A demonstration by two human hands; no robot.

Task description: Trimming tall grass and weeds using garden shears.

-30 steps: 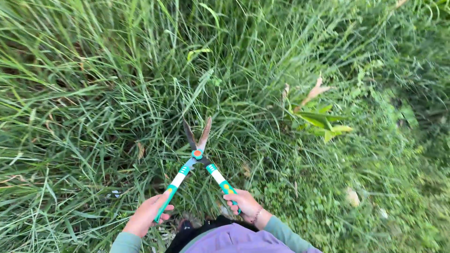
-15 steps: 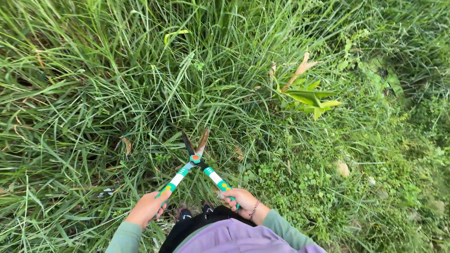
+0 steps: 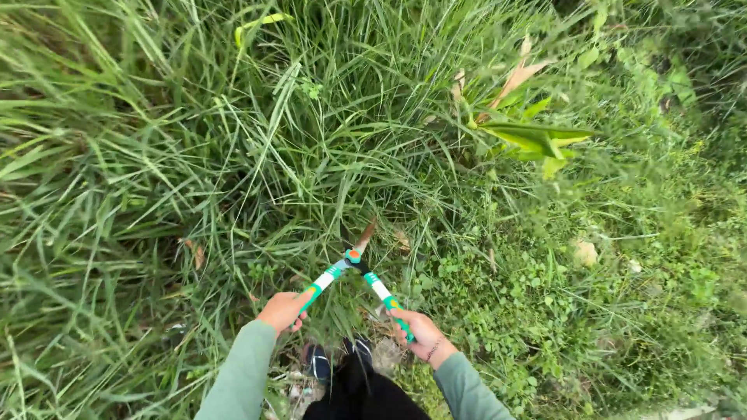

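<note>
both hands moved closer in; the left hand (image 3: 282, 311) and right hand (image 3: 420, 333) each grip one handle of the garden shears (image 3: 354, 268), whose blades are low in the tall grass (image 3: 233, 155).

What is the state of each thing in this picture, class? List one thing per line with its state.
Garden shears: handles spread apart, blades pointing into the grass, partly hidden by it.
Left hand: fingers closed round the left handle.
Right hand: fingers closed round the right handle.
Tall grass: long, uncut, leaning over.
Leafy plant: upright, some leaves brown and dry.
Low weeds: short, green.
</note>
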